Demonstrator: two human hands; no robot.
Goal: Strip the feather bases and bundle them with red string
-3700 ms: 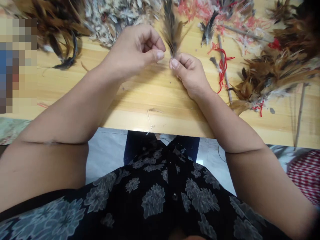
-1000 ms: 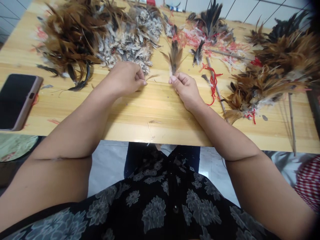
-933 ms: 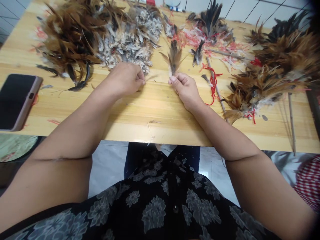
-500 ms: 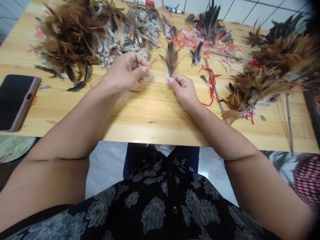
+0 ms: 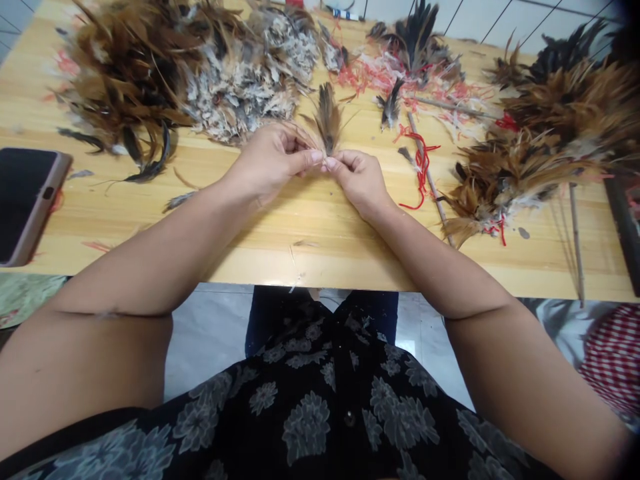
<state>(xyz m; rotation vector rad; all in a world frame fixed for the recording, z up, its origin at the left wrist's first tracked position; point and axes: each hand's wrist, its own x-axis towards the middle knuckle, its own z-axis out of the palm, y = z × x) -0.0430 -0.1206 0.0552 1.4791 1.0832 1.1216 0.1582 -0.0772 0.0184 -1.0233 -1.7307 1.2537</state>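
My right hand [image 5: 364, 179] pinches the base of a small upright bunch of brown and dark feathers [image 5: 329, 119]. Close against it, my left hand [image 5: 280, 160] has thumb and fingers pinched together, with a thin light-brown feather [image 5: 306, 135] showing above the fingertips. The fingertips of both hands meet, or nearly so, at the quill end of the bunch, and the quills themselves are hidden. Behind my left hand lies a big heap of feathers with grey-white quill ends [image 5: 240, 97] and brown plumes [image 5: 125, 73].
A phone [image 5: 30, 200] lies at the left edge of the wooden table [image 5: 320, 260]. To the right are red string [image 5: 423, 167], a thin stick [image 5: 434, 190] and bundled brown feathers [image 5: 500, 177]. Pink-red shreds [image 5: 370, 73] and dark feathers [image 5: 417, 33] sit at the back.
My left hand has moved right, bringing its feather up to the bunch. My right hand has shifted slightly left, still pinching. A small grey feather now shows beside my left forearm.
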